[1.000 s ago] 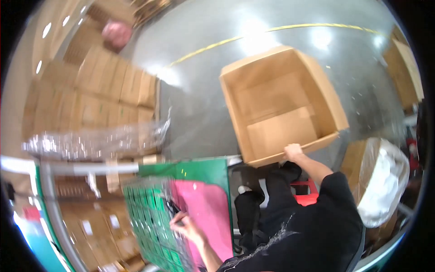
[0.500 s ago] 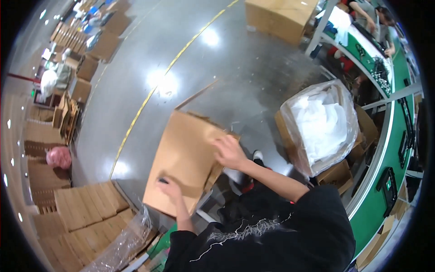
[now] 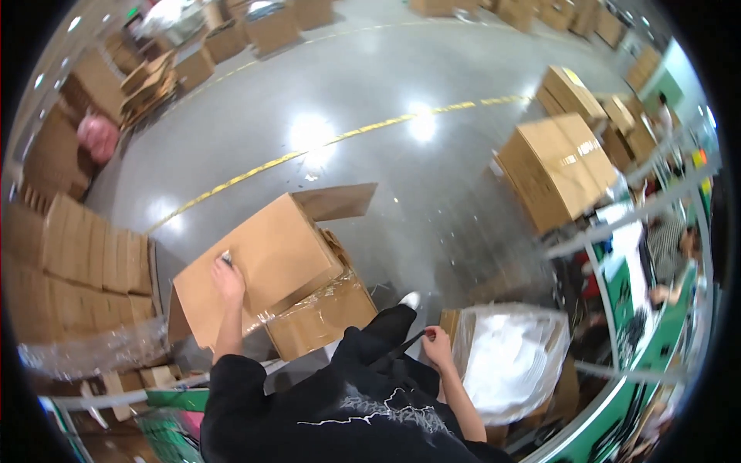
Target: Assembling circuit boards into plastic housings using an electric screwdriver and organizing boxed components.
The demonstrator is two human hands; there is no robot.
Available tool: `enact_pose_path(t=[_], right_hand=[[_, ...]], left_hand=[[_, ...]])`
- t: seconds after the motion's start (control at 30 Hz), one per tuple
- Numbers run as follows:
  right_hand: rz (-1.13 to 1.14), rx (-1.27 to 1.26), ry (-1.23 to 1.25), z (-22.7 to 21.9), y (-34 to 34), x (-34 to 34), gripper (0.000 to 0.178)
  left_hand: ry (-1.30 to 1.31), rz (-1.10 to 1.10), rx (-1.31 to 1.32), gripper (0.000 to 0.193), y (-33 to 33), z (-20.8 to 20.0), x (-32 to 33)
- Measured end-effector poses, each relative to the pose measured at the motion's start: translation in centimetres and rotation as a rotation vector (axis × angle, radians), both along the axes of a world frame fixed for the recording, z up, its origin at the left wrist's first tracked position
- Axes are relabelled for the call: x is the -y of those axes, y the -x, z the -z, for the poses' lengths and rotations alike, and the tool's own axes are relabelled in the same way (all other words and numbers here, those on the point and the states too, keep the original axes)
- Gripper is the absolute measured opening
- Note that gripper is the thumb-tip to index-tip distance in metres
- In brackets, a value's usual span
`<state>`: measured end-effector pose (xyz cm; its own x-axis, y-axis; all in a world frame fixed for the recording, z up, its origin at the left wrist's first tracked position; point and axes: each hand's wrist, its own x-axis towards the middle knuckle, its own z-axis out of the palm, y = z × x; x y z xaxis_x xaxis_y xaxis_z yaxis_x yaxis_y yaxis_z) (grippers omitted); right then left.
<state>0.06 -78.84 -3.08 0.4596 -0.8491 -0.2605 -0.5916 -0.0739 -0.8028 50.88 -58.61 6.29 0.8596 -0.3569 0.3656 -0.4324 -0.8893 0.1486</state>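
My left hand (image 3: 229, 282) is closed around a small dark object (image 3: 226, 258) whose kind I cannot make out. It rests against the broad face of a brown cardboard box (image 3: 270, 247). One flap (image 3: 336, 202) of this box sticks out on its far side. Below and beside it lies another carton (image 3: 324, 318) with clear tape along its edge. Close to my body, my right hand (image 3: 438, 345) pinches an edge of black cloth (image 3: 401, 349), which seems to belong to my clothing.
To the right stands a carton lined with clear plastic (image 3: 505, 363), holding white wrapping. Beyond it a green workbench (image 3: 656, 347) runs along, where a person (image 3: 668, 247) works. Stacked cartons (image 3: 93, 255) rise at the left. Larger boxes (image 3: 559, 166) stand far right near a yellow floor line (image 3: 340, 139).
My right hand has left the cardboard box and now holds black cloth by my body. The left hand stays on the box, farther from me. The view has swung right.
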Motion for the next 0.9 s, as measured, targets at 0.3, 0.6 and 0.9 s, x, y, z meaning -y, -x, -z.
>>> enact_pose_path(t=[0.3, 0.6, 0.9], right_hand=[[-0.440, -0.021, -0.244, 0.2, -21.3, 15.1, 0.025], [-0.631, -0.124, -1.158, -3.2, -48.2, 21.3, 0.031], [-0.723, -0.251, -1.279, 4.3, -67.3, 22.9, 0.027]], left_hand=[[-0.062, -0.254, -0.185, 0.035, -10.9, 3.0, 8.5], [-0.117, -0.244, -0.665, 0.039, -19.8, 3.6, 12.0], [-0.149, -0.464, -0.657, 0.037, -28.8, -0.5, 14.5]])
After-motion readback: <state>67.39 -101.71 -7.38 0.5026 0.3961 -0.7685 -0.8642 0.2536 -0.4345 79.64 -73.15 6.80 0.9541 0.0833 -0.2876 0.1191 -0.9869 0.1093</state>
